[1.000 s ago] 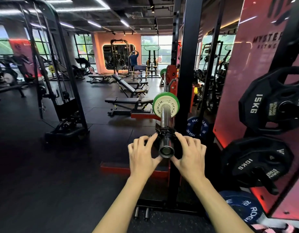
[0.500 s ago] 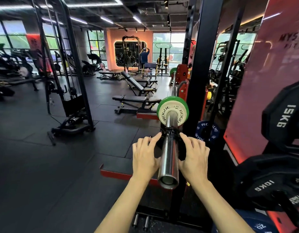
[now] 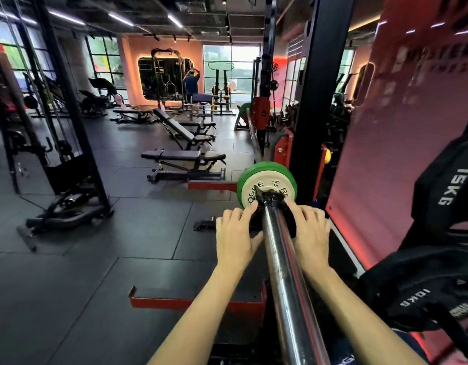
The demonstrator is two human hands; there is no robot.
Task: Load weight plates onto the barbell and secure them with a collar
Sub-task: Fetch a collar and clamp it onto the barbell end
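While my left hand (image 3: pixel 236 234) and right hand (image 3: pixel 310 233) clasp the black collar (image 3: pixel 269 206), fingers curled round its sides | collar on sleeve (image 3: pixel 285 272), at or just short of the white plate (image 3: pixel 256 189) | risk: a gap or unclamped lever lets plates creep outward | risk: fingertips nipped against plate

The white plate (image 3: pixel 256 189) on the barbell is showing "ROGUE" (partly covered) and "0.5"; black plates are reading "15KG" (image 3: pixel 453 189) and "10KG" (image 3: pixel 417 299).
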